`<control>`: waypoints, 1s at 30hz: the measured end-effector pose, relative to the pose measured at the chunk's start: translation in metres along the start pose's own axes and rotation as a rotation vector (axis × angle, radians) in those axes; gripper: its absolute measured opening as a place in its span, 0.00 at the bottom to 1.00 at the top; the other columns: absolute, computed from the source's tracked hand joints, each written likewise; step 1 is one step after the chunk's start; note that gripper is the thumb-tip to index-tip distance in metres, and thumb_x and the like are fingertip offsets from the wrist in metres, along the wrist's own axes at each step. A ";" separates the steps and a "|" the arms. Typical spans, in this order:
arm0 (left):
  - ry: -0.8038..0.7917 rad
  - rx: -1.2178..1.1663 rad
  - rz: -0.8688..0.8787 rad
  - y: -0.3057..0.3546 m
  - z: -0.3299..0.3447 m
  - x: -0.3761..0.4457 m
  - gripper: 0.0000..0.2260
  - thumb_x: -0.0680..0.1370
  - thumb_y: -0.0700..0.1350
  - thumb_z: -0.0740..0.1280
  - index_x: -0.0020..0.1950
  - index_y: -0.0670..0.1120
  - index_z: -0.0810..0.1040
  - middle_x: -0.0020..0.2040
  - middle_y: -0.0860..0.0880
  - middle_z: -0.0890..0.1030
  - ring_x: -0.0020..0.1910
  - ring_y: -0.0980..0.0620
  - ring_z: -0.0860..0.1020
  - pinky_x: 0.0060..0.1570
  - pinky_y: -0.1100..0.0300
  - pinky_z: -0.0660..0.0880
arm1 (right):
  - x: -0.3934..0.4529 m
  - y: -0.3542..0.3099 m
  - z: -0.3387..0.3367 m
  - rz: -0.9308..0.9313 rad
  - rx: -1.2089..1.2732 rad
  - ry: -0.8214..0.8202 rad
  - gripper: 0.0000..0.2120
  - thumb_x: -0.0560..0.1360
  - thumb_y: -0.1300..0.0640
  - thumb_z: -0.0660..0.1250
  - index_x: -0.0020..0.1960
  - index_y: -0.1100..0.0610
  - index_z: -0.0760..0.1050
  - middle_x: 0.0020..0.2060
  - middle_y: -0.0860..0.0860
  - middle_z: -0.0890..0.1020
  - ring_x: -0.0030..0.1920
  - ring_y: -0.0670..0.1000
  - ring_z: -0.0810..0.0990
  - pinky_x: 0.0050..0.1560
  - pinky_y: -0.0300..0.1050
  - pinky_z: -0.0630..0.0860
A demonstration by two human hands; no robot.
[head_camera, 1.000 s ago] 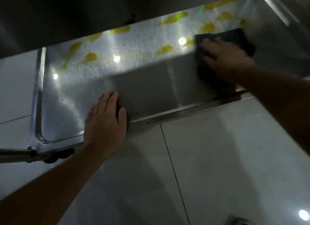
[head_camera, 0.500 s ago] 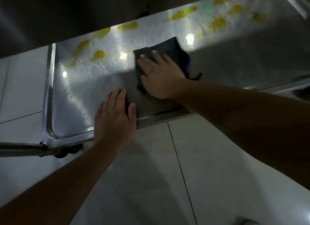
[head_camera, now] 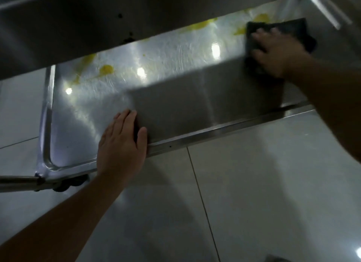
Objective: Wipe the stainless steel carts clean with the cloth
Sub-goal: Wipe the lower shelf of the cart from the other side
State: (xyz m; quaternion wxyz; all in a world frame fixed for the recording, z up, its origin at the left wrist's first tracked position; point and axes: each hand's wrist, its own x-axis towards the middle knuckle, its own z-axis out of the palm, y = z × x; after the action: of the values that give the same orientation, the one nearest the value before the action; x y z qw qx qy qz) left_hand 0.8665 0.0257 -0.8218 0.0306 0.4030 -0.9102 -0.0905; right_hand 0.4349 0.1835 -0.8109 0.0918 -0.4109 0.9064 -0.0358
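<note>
Carts like this one have a low steel shelf (head_camera: 175,113), and that shelf sits just above the pale floor tiles (head_camera: 254,183). A dark cloth (head_camera: 293,30) lies flat on the far right part of the shelf. The right hand (head_camera: 277,54) presses down on the cloth with spread, straight fingers. The left hand (head_camera: 121,144) rests flat and relaxed on the near rim of the shelf, holding nothing. Yellow blobs (head_camera: 106,69) are stuck along the back of the shelf, near the upper shelf (head_camera: 97,27) that hangs over it. One more yellow blob (head_camera: 260,17) sits just beside the cloth. The right hand looks a bit blurry, so it may be sliding.

To do this wipe well, I think the person should push the cloth flat and firm right over each yellow blob. Long strokes along the back would catch them all. The left hand should keep the cart steady so it does not roll
</note>
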 end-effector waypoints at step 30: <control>0.047 -0.058 0.028 -0.003 0.001 0.001 0.30 0.84 0.59 0.52 0.82 0.44 0.67 0.82 0.42 0.67 0.82 0.41 0.63 0.80 0.42 0.60 | -0.143 0.035 0.016 0.185 0.108 0.213 0.31 0.80 0.39 0.51 0.74 0.56 0.71 0.70 0.62 0.76 0.70 0.64 0.74 0.71 0.60 0.71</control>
State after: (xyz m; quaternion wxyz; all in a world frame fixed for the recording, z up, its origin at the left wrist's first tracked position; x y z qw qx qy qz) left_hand 0.8681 0.0234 -0.8236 0.0650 0.3910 -0.9118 -0.1069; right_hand 0.5048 0.3144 -0.8120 0.0199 -0.3138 0.9418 -0.1192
